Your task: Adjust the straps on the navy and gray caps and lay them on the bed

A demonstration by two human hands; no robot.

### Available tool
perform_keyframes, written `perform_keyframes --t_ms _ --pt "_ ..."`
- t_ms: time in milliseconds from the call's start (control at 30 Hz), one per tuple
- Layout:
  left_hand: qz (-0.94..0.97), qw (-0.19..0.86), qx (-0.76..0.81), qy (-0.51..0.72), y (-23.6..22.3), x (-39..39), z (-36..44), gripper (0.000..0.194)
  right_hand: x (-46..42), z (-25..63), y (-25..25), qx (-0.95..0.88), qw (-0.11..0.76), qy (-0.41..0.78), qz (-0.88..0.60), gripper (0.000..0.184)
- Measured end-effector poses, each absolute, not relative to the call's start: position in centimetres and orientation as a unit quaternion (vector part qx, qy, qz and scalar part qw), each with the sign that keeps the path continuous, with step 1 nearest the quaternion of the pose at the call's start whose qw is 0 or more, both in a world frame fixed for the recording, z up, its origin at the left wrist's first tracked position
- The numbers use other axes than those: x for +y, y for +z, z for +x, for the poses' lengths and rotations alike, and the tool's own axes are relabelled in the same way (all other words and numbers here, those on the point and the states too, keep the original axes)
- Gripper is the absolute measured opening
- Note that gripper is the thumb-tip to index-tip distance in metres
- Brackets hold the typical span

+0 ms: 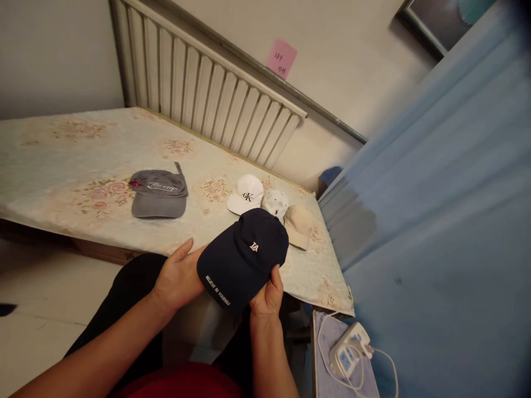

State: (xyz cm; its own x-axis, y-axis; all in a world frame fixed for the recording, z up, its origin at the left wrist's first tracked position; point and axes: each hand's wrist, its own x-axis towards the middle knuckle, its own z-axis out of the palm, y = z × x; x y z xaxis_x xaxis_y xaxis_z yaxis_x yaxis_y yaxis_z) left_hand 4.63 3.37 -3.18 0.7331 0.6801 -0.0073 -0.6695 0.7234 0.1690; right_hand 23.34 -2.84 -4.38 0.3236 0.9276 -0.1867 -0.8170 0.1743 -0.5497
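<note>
Dark blue LA baseball cap (234, 262), held up by the edge of the flowery bed (120, 149).
I see the right hand (269, 293) clamped on its side; the left hand (178, 276) sticks its thumb out, but its fingertips hide behind the cap, so I can't tell about them. A gray cap (160, 193) and three pale caps (248, 190) sit on the bed. A cream radiator (199, 74) stands behind, a blue curtain (448, 193) to the right.

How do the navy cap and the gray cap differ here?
The navy cap is in the right hand; the gray cap lies on the bed. The navy cap has small "LA" letters; the gray cap has wide script. The navy cap's brim bears words; the gray cap's looks plain. Both have front lettering.
</note>
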Motion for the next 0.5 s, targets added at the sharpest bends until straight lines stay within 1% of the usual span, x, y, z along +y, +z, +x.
perform_keyframes --t_ms 100,233,333,500 --pt "0.076 0.925 0.04 0.371 -3.0 3.6 4.9 0.054 -3.0 23.4 -4.8 -0.092 0.755 0.58 -0.291 0.038" --pt "0.076 0.925 0.08 0.364 -2.7 3.7 5.6 0.049 -3.2 23.1 -4.9 -0.084 0.747 0.592 -0.291 0.037" --pt "0.063 0.931 0.117 0.341 -2.7 3.5 5.9 0.048 -3.3 22.7 -4.8 -0.088 0.728 0.612 -0.295 0.04" --pt "0.041 0.942 0.133 0.304 -2.7 3.5 6.0 0.049 -3.6 22.6 -5.4 -0.079 0.711 0.619 -0.325 0.044"
